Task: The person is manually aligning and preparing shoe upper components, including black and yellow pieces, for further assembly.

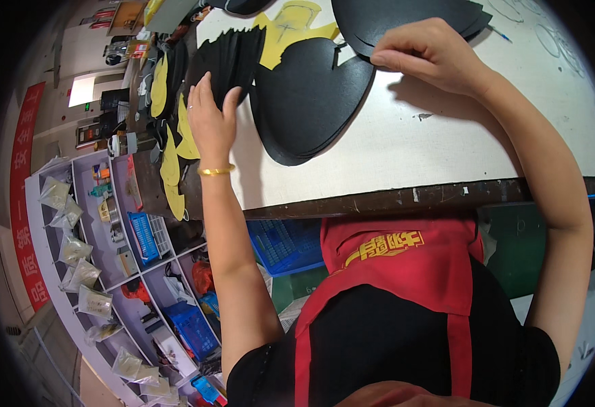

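My left hand (212, 125) is open, its thumb apart from the fingers. It lies beside a fanned stack of black leather-like pieces (224, 62) at the left of the white work table; whether it touches them I cannot tell. My right hand (436, 55) is closed in a pinch at the lower edge of another stack of black leather-like pieces (399, 19), at the far side. Between my hands rests a heart-shaped pile of black pieces (311, 102), slightly spread and notched at its upper edge. A yellow pattern piece (296, 26) with drawn lines sits behind that pile.
More yellow pieces (170, 159) lie along the table's left end. The white tabletop (440, 149) has a dark front edge. A pen (499, 32) and coiled cords (559, 47) are at the far right. Low on the left stands a shelf (131, 275) with bags and blue baskets.
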The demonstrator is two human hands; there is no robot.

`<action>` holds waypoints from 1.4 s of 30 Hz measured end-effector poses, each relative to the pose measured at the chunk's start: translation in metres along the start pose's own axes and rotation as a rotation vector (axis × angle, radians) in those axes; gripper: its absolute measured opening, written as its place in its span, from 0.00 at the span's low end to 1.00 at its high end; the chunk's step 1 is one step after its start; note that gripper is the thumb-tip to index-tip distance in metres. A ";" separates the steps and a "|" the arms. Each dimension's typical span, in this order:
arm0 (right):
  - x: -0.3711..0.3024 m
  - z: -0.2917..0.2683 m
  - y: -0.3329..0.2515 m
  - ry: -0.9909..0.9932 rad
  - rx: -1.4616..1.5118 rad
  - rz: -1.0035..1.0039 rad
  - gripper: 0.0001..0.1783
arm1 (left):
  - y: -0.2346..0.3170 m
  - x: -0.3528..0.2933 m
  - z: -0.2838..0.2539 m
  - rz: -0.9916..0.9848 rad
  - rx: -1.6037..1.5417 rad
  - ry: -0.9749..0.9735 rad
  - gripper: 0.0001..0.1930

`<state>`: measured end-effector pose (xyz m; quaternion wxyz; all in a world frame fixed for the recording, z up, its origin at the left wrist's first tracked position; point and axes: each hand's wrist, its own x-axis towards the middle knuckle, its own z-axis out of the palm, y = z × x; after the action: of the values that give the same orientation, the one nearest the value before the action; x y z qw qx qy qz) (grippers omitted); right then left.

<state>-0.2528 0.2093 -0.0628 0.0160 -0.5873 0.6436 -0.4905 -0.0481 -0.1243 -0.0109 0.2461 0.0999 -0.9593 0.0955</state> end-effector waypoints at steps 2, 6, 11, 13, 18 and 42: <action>0.006 -0.012 -0.013 0.007 0.013 0.043 0.13 | 0.055 -0.004 -0.019 0.226 -0.284 -0.061 0.34; 0.008 -0.022 -0.020 0.000 0.043 0.117 0.12 | 0.129 -0.037 -0.033 0.220 -0.260 -0.338 0.38; 0.014 -0.025 -0.026 -0.090 -0.051 0.102 0.12 | 0.105 -0.048 -0.027 0.062 -0.237 -0.353 0.39; 0.013 -0.024 -0.024 -0.095 -0.030 0.110 0.12 | 0.107 -0.050 -0.030 0.066 -0.221 -0.361 0.39; 0.014 -0.023 -0.024 -0.106 -0.060 0.095 0.12 | 0.112 -0.054 -0.027 0.110 -0.155 -0.268 0.37; 0.015 -0.019 -0.018 -0.082 -0.090 0.068 0.13 | 0.099 -0.033 -0.038 0.201 -0.115 -0.415 0.27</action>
<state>-0.2554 0.2126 -0.0332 0.0329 -0.5847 0.6835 -0.4358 -0.0264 -0.0154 -0.0075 0.0383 0.0072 -0.9983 0.0422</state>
